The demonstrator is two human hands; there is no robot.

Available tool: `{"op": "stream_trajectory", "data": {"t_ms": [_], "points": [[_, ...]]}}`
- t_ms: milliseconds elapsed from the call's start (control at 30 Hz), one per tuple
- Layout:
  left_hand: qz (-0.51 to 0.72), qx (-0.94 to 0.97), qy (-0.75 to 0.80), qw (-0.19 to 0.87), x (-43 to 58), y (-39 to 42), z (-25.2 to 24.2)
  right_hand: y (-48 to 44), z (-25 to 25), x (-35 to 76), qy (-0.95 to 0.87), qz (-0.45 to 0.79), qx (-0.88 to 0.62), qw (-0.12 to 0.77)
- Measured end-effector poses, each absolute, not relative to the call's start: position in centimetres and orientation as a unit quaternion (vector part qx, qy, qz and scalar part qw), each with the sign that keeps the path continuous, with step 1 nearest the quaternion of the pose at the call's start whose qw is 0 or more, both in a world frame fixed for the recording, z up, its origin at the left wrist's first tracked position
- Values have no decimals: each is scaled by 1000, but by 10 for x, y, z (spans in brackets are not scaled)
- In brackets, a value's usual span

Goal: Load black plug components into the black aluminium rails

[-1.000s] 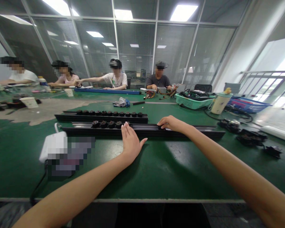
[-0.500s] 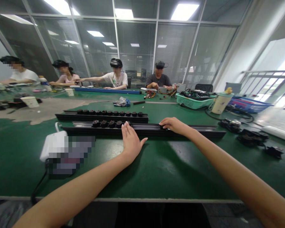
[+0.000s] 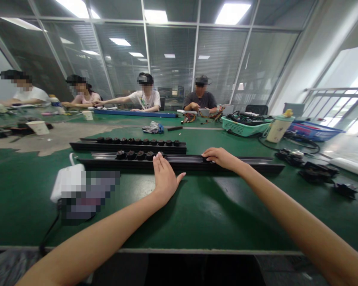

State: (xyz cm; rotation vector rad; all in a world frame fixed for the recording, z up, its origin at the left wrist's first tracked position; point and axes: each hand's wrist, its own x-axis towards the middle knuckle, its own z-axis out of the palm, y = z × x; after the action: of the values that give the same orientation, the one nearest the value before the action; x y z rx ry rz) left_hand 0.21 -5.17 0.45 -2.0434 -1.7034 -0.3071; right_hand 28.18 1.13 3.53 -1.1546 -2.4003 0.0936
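The left hand lies open, fingertips touching the black rail at its 12 o'clock. The rail runs 9-to-3 across the bench; the right hand curls over it, grip unclear.

Assembly workshop: a long green-matted worktop shared by seated workers, carrying black rails, loose wiring and a plastic basket, inside glazed partitions.

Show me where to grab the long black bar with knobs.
Grip the long black bar at its bare right stretch, from your side of the table, with your right hand: it lies flat, and the knobs crowd toward the left.
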Motion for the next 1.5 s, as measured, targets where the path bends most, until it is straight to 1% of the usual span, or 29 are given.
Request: {"op": "stream_trajectory", "data": {"t_ms": [133,400,633,767,900,1100,1300,1500], "points": [[-130,-746,-617,215,2,-52,4,11,36,281,-876,38,-419,235],[-118,-747,-620,210,1,-52,5,16,35,283,-872,51,-427,234],[-152,-754,-611,185,-1,-50,0,18,35,285,-870,50,-436,226],[-143,-753,-614,191,-1,-49,0,17,36,286,-870,51,-438,221],[-139,-752,-622,171,1,-52,5,17,37,285,-872,42,-440,209],[-120,-752,-619,194,1,-51,4,18,38,287,-876,39,-433,206],[-115,-746,-615,229,-1,-49,0,11,36,305,-865,48,-446,223],[-131,-749,-611,218,0,-47,-3,2,37,326,-854,53,-462,234]]}}
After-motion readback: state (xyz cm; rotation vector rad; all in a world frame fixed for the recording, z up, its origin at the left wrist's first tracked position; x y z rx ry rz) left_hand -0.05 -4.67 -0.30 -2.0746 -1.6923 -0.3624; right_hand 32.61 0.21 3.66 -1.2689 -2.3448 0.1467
